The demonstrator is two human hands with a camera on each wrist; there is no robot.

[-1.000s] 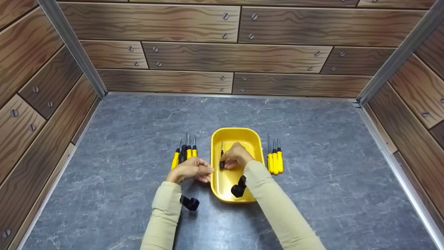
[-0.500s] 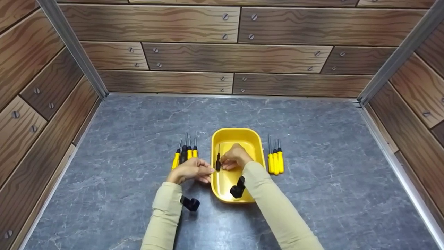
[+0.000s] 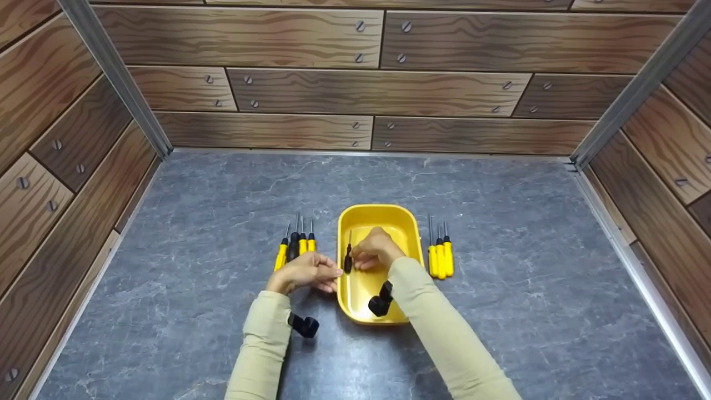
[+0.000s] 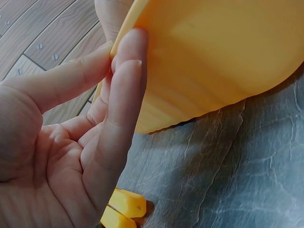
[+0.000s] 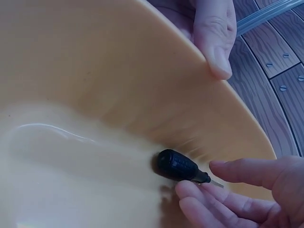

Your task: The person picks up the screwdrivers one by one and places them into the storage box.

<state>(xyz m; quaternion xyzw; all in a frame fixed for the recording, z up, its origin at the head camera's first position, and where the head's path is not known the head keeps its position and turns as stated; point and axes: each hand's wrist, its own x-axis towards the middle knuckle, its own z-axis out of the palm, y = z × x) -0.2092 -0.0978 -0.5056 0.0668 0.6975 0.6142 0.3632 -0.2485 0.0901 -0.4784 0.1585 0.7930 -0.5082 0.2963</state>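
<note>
Black screwdriver lies inside the yellow tray, along its left wall, tip toward the tray's far end; probably set against the wall to leave floor for more. Left hand pinches the tray's left rim, thumb inside, fingers outside, likely steadying it. Right hand is in the tray, just right of the screwdriver, thumb and fingers spread around its neck, not clamped; fingertips look close to touching, can't tell for sure. Mixed screwdrivers sit left of the tray, partly behind the left hand; yellow screwdrivers right of it, side by side on the tabletop, seemingly for easy reach.
</note>
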